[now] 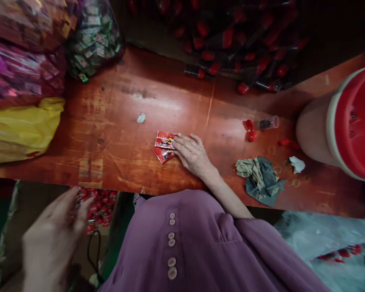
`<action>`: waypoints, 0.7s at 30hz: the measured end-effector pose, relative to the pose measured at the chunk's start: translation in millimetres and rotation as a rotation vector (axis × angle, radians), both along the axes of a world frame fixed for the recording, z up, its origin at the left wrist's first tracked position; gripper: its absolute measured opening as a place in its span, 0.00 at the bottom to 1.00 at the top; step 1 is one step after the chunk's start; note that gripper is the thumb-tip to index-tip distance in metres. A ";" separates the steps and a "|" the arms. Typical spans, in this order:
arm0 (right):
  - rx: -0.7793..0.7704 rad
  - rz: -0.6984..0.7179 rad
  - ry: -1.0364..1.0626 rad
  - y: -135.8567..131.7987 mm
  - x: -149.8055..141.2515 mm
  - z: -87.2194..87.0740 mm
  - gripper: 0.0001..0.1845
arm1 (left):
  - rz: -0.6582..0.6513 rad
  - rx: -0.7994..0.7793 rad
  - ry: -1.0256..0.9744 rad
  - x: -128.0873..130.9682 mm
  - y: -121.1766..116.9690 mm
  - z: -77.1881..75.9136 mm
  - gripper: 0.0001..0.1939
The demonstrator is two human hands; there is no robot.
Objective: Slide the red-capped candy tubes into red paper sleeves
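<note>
My right hand [193, 153] lies on the red-brown wooden table [115, 121], fingers stretched flat and pressing on two small red packets [164, 146] at its fingertips. My left hand [53, 239] hovers low at the left, below the table's edge, fingers spread and blurred, holding nothing. Just beyond it sits a heap of small red packets [99, 207] in a container under the table.
Bags of coloured sachets [24, 52] and a yellow bag [21, 129] crowd the table's left. A pile of red-capped vials [237, 40] lies behind. One uncapped vial [266, 123], red caps, a crumpled rag [261, 176], rubber bands and a red-lidded tub [346, 121] are at the right.
</note>
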State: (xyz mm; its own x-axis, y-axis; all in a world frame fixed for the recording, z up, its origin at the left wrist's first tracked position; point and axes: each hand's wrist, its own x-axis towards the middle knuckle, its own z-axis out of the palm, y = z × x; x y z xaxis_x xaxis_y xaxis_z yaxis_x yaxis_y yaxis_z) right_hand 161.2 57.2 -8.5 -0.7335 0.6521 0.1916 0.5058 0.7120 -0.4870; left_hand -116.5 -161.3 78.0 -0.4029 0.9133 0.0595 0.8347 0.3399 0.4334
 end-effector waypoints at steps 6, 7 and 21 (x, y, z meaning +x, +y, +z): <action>0.078 0.073 -0.015 -0.1 1.2 -14.8 0.18 | -0.512 0.206 0.006 80.0 114.7 -56.9 0.38; 0.104 0.091 -0.022 -0.4 1.6 -16.4 0.18 | -0.523 0.190 0.020 86.5 127.2 -66.4 0.43; 0.397 0.112 0.027 13.3 8.9 -21.0 0.15 | -0.749 0.267 -0.006 69.3 190.9 -91.4 0.21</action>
